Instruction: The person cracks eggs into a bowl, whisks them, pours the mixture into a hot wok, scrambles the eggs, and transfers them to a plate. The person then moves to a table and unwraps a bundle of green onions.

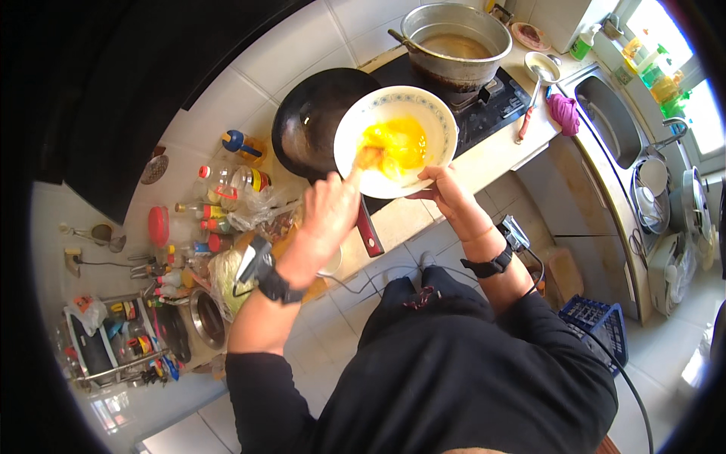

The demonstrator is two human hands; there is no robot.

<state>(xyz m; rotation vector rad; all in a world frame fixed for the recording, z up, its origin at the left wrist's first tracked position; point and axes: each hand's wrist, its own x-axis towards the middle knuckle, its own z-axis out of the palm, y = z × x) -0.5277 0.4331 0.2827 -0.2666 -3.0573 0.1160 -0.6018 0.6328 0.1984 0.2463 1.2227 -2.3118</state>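
A white bowl with a patterned rim (441, 110) holds bright yellow beaten egg (405, 133). My right hand (445, 184) grips its near right edge, thumb on the rim and fingers underneath. At the bowl's lower left, my left hand (334, 204) is closed around a thin utensil whose blurred brownish end (371, 156) dips into the egg; its exact kind cannot be told. Partly beneath the bowl is a black wok (309, 125), its dark red handle (370, 230) pointing towards me beside my left hand.
A large metal pot (462, 62) of liquid stands on the gas stove (502, 116). Right of it are a ladle (530, 110), a purple cloth (563, 113) and a sink (610, 122). Bottles (215, 184) and plastic bags crowd the left counter. A blue crate (595, 329) is at lower right.
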